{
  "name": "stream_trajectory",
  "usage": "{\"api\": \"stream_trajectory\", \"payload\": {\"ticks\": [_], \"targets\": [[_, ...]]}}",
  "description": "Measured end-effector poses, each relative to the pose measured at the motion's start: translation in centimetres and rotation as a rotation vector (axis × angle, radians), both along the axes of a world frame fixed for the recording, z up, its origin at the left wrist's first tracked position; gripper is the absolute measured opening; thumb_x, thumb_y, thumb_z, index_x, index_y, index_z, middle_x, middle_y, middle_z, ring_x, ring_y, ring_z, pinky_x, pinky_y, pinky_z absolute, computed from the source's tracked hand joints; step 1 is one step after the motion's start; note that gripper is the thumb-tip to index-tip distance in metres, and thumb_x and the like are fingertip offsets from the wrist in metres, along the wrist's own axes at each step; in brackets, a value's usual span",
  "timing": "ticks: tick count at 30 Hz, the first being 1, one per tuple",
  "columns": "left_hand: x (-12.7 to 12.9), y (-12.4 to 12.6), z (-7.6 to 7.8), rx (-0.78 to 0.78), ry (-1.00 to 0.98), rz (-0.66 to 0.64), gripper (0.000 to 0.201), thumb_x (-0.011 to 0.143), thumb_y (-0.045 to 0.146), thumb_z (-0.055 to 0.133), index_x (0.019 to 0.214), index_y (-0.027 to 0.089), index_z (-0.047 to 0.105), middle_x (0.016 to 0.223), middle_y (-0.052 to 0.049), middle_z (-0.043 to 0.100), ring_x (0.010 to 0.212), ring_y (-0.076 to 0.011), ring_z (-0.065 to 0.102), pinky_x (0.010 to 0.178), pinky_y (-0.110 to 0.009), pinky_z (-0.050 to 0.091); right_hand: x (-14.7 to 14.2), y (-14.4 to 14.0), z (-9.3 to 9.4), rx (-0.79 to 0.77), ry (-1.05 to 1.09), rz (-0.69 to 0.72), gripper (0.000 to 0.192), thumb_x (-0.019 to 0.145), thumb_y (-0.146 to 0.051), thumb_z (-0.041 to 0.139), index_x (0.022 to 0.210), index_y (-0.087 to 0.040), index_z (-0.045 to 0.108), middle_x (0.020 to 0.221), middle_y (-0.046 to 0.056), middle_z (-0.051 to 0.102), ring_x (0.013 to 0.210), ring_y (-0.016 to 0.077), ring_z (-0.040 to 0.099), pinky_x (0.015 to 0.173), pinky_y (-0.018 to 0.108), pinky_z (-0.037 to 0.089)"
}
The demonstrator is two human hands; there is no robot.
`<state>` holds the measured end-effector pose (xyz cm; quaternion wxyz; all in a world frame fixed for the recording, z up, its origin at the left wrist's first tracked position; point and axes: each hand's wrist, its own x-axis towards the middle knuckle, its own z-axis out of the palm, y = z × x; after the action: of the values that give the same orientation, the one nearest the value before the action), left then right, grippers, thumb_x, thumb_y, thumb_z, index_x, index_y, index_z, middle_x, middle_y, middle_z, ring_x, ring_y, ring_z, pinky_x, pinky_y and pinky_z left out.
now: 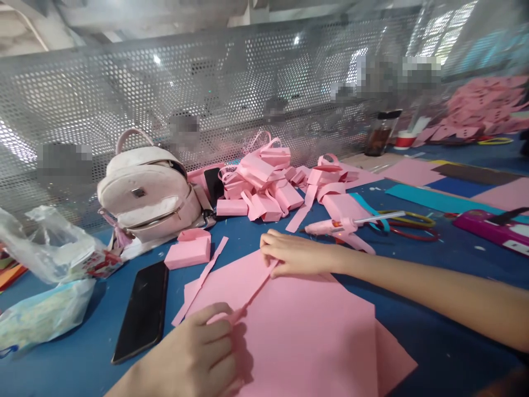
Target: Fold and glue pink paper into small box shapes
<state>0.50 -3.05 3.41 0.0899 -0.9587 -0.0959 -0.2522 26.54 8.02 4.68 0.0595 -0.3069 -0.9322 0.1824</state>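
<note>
A stack of pink paper sheets (306, 331) lies on the blue table (433, 342) in front of me. A narrow pink paper strip (254, 295) runs across the sheets, pinched at its near end by my left hand (198, 355) and at its far end by my right hand (291, 255). A second loose pink strip (202, 278) lies just left of the sheets. Beyond my right hand rests a pink glue gun (345, 227).
A black phone (142, 310) lies left of the sheets, with a small pink paper box (188, 252), a pink backpack (151, 190) and plastic bags (45, 275) nearby. A heap of folded pink boxes (264, 184) sits at the back. Coloured sheets (450, 184) and a perforated metal screen (206, 82) border the table.
</note>
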Motion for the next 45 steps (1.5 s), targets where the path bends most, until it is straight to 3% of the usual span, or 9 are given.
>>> {"api": "stream_trajectory", "payload": {"ticks": [4,8,14,20,25,30,36,41,45], "targets": [[-1.0,0.6,0.2,-0.223,-0.096,0.079,0.034,0.105,0.020,0.033,0.092,0.016,0.064,0.072,-0.004,0.063,0.067,-0.0153,0.058,0.075,-0.032,0.054,0.4,-0.1,-0.1,-0.075,0.058,-0.055,0.015,0.083,-0.024,0.075,0.081,-0.019,0.061,0.092,0.001,0.058,0.091,0.0198,0.054,0.071,0.026,0.039],[-1.5,1.4,0.0,-0.659,-0.277,0.446,0.021,0.101,0.027,0.045,0.113,0.020,0.061,0.105,-0.010,0.067,0.093,-0.0192,0.063,0.080,-0.030,0.053,0.1,-0.5,0.2,-0.158,0.168,-0.146,0.012,0.081,-0.024,0.074,0.081,-0.019,0.062,0.078,-0.004,0.064,0.072,0.0149,0.057,0.062,0.023,0.035],[-0.4,3.2,-0.5,-1.376,-0.353,0.579,0.058,0.088,0.048,0.062,0.135,0.016,0.052,0.109,-0.011,0.069,0.096,-0.0222,0.066,0.083,-0.031,0.052,-1.8,-0.6,0.3,-0.207,0.444,-0.226,0.017,0.077,-0.025,0.077,0.089,-0.020,0.066,0.094,-0.001,0.070,0.090,0.0200,0.063,0.079,0.026,0.042],[1.7,4.6,0.0,-1.340,-0.303,0.596,0.043,0.083,0.051,0.067,0.097,0.010,0.070,0.056,0.007,0.044,0.051,-0.0082,0.036,0.051,-0.021,0.028,-2.7,-0.7,0.0,-0.267,0.646,-0.214,0.015,0.077,-0.028,0.073,0.086,-0.019,0.066,0.093,0.002,0.070,0.090,0.0215,0.064,0.083,0.030,0.046],[2.2,5.1,1.6,-1.179,-0.240,0.550,0.032,0.090,0.042,0.060,0.078,0.013,0.067,0.064,0.005,0.048,0.061,-0.0101,0.038,0.058,-0.022,0.030,-1.4,-0.9,-0.3,-0.334,0.696,-0.241,0.025,0.083,-0.042,0.066,0.083,-0.017,0.067,0.082,0.003,0.068,0.078,0.0193,0.062,0.070,0.028,0.046],[1.6,6.0,3.4,-1.084,-0.084,0.462,0.024,0.091,0.035,0.059,0.087,0.016,0.074,0.074,0.003,0.061,0.072,-0.0134,0.048,0.067,-0.022,0.036,-0.1,-1.5,-0.3,-0.323,0.685,-0.284,0.043,0.091,-0.052,0.051,0.064,-0.019,0.049,0.063,-0.004,0.044,0.060,0.0130,0.043,0.056,0.025,0.032],[2.2,6.3,2.6,-1.000,-0.087,0.549,0.028,0.088,0.034,0.061,0.106,0.016,0.074,0.084,-0.001,0.068,0.074,-0.0152,0.054,0.070,-0.024,0.040,0.3,-2.3,-0.9,-0.268,0.657,-0.298,0.051,0.093,-0.060,0.045,0.062,-0.022,0.032,0.061,-0.006,0.029,0.057,0.0112,0.032,0.054,0.025,0.027],[3.6,5.0,1.4,-0.900,-0.108,0.638,0.019,0.085,0.034,0.064,0.089,0.016,0.070,0.067,0.005,0.049,0.064,-0.0125,0.040,0.061,-0.024,0.030,0.5,-2.9,-1.9,-0.202,0.595,-0.276,0.045,0.099,-0.048,0.038,0.067,-0.019,0.050,0.065,-0.001,0.052,0.064,0.0165,0.051,0.060,0.027,0.039],[4.1,4.1,1.6,-0.878,-0.089,0.644,0.029,0.095,0.030,0.047,0.074,0.016,0.061,0.064,0.005,0.043,0.062,-0.0122,0.038,0.059,-0.025,0.027,0.9,-3.8,-1.7,-0.084,0.516,-0.231,0.026,0.097,-0.038,0.051,0.113,-0.022,0.064,0.108,0.005,0.069,0.089,0.0210,0.062,0.077,0.030,0.045]]}}
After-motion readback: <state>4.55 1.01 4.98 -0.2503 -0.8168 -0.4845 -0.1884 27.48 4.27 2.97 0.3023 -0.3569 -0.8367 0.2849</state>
